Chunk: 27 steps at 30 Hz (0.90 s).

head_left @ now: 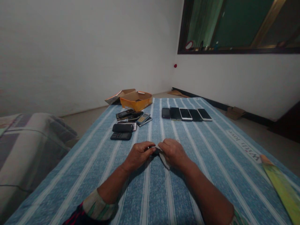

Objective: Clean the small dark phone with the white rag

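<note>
Near the middle of the bed-like striped surface, my left hand (pixel 139 153) is closed, thumb and fingers pinching what looks like a black mobile phone (pixel 155 152), mostly hidden by both hands. My right hand (pixel 173 153) grips a white cloth or tissue (pixel 165 161), whose loose end hangs below the fingers. The cloth is pressed against the dark phone. Ahead to the left lies a pile of old mobile phones (pixel 143 118), with a black keypad phone (pixel 121 136) nearest. Further right, several phones lie side by side in a row, a white-framed one (pixel 186 114) among them.
An orange cardboard box (pixel 136 101) with its lid (pixel 118 96) beside it stands at the far left end of the blue striped cloth (pixel 122 187). A yellow-green item (pixel 281 187) lies along the right edge. A covered piece of furniture (pixel 30 156) is at left.
</note>
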### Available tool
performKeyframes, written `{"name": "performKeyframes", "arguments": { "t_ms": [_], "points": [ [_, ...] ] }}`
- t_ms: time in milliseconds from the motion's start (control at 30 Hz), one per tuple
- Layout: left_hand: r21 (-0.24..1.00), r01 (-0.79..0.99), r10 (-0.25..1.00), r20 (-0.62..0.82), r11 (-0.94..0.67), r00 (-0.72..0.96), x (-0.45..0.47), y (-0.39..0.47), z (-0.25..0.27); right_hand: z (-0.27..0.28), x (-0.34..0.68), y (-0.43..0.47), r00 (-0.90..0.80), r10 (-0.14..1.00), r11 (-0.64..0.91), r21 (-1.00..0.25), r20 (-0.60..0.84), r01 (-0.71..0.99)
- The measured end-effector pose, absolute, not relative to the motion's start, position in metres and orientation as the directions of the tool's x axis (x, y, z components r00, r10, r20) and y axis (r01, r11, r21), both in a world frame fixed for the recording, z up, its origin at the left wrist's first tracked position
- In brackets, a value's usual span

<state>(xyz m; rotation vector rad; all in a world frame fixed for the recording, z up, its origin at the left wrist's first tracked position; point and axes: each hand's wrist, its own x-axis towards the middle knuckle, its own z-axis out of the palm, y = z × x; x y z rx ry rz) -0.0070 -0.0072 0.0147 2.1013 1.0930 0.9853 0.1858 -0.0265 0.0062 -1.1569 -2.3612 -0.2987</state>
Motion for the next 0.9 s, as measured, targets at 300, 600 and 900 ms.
{"name": "performKeyframes", "arguments": {
  "t_ms": [300, 600, 900],
  "points": [
    [0.824, 0.424, 0.904, 0.223, -0.375, 0.365, -0.004, -0.009, 0.015, 0.015, 0.214, -0.019, -0.486, 0.790, 0.581, -0.206, 0.373, 0.787],
    [0.828, 0.427, 0.915, 0.232, -0.364, 0.330, -0.003, -0.013, 0.014, 0.011, 0.235, -0.009, -0.468, 0.793, 0.609, -0.494, 0.390, 0.621],
    [0.807, 0.427, 0.903, 0.289, -0.408, 0.317, 0.002, -0.018, 0.014, 0.007, 0.214, -0.015, -0.500, 0.724, 0.652, -0.235, 0.476, 0.720]
  ]
}}
